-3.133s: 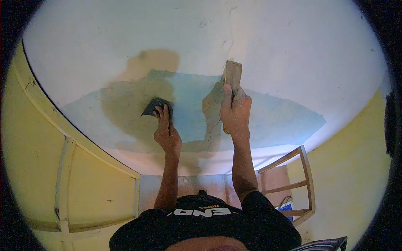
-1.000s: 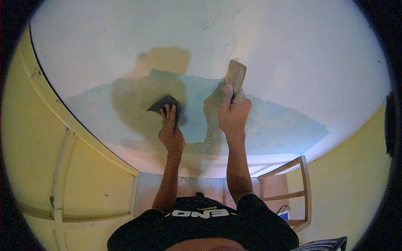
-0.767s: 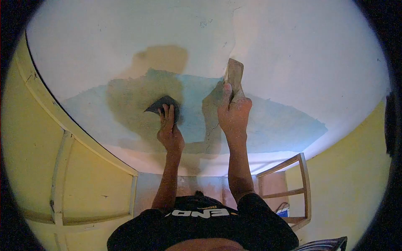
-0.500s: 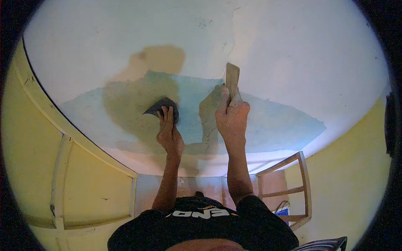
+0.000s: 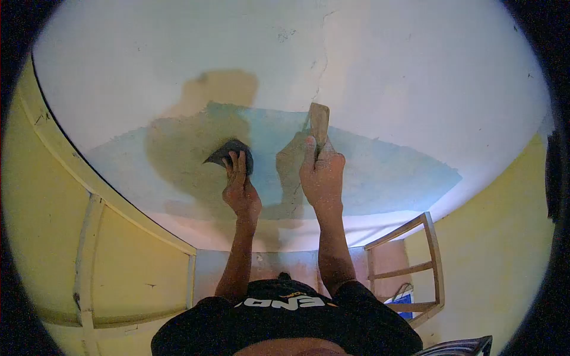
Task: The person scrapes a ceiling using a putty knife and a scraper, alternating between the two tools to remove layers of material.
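Observation:
My left hand (image 5: 240,187) presses a curled dark grey sheet (image 5: 236,153), which looks like sandpaper, against the wall, its fingers lying over the lower part. My right hand (image 5: 321,178) is closed around a narrow wooden block (image 5: 319,123) that points upward, thumb along its left side. Whether a blade or other face sits behind the wood is hidden. Both hands are in front of a bluish-green patch (image 5: 380,178) with a ragged upper edge, set in the paler wall (image 5: 404,77). A thin crack (image 5: 323,62) runs up the wall above the block.
Yellow panelling (image 5: 136,261) with battens borders the left side. At the right, a wooden frame (image 5: 436,261) with crossbars stands by a yellow wall (image 5: 493,255). A blue object (image 5: 402,304) shows behind that frame. Shadows of my head and arms fall on the patch.
My right hand and the wooden block have moved down and slightly left, so more of the crack shows above. My left hand stays at nearly the same spot with the dark sheet.

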Demonstrator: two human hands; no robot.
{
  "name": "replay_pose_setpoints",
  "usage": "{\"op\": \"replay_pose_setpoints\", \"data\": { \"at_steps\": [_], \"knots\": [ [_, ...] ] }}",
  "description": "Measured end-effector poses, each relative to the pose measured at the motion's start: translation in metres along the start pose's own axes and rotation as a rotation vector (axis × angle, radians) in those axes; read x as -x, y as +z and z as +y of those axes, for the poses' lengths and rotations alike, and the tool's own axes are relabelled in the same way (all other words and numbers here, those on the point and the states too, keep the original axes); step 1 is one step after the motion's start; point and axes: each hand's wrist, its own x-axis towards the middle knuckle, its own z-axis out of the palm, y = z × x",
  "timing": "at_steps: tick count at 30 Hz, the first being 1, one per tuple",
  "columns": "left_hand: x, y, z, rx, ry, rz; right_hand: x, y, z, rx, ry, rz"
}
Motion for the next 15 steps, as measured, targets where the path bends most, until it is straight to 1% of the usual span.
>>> {"op": "replay_pose_setpoints", "data": {
  "at_steps": [1, 4, 7, 9, 10, 13, 15],
  "knots": [
    [0.001, -0.001, -0.002, 0.0, 0.008, 0.001, 0.0, -0.003, -0.003, -0.008, 0.019, -0.015],
    [0.001, 0.004, -0.011, -0.003, 0.035, 0.01, 0.001, -0.007, 0.001, -0.023, -0.014, 0.042],
    [0.001, 0.001, -0.012, -0.067, 0.027, -0.004, -0.01, -0.002, 0.014, -0.127, -0.004, 0.105],
    [0.001, 0.0, -0.007, -0.157, -0.011, -0.047, -0.018, -0.003, 0.015, -0.086, -0.066, 0.103],
    [0.001, 0.0, -0.007, -0.142, -0.009, -0.045, -0.021, -0.004, 0.014, -0.065, -0.101, 0.105],
    [0.001, 0.0, -0.01, -0.115, -0.001, -0.036, -0.023, -0.002, 0.003, -0.164, -0.066, 0.098],
    [0.001, 0.001, -0.01, -0.118, 0.012, -0.037, -0.024, 0.0, 0.007, -0.163, -0.042, 0.097]
  ]
}}
